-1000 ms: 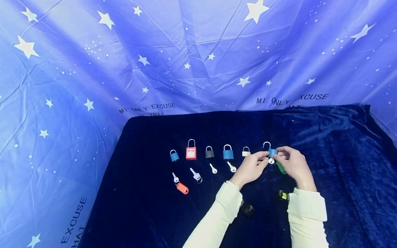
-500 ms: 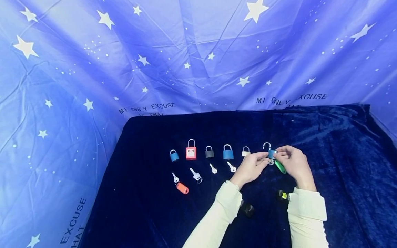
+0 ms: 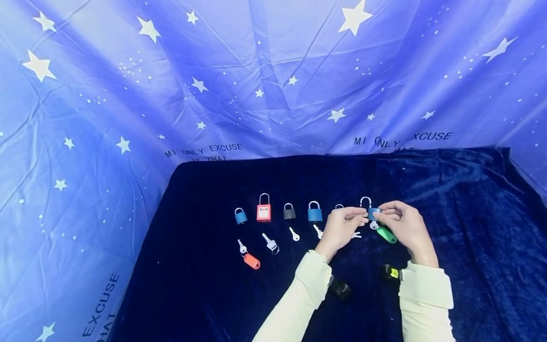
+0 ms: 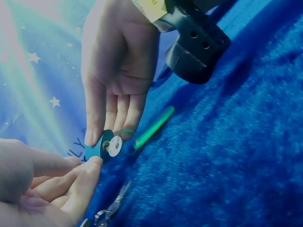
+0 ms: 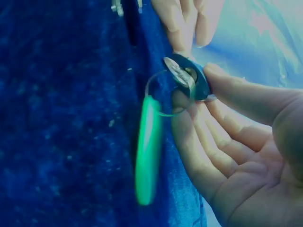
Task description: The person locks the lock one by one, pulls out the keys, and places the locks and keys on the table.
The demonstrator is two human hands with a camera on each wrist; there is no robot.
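Observation:
Both hands hold a small blue padlock (image 3: 374,213) at the right end of a row of locks. My right hand (image 3: 403,230) pinches its body between thumb and fingers from the right. At its left edge, the thumb and fingertips of my left hand (image 3: 339,230) pinch it too. The raised silver shackle (image 3: 365,201) stands out beyond the fingers. A key (image 5: 180,73) sits in the keyhole in the lock's underside. From the key's ring hangs a green tag (image 5: 149,151), beneath the right hand.
Left of the hands stand a blue padlock (image 3: 314,213), a dark padlock (image 3: 289,213), a red padlock (image 3: 263,213) and a smaller blue padlock (image 3: 240,217). Several keys lie before them, one with an orange tag (image 3: 251,261). Another small lock (image 3: 339,206) is mostly behind the left hand.
The left hand has shifted slightly left, covering more of the small pale lock and uncovering keys below it. The held padlock has tilted a little, and its green tag has swung out.

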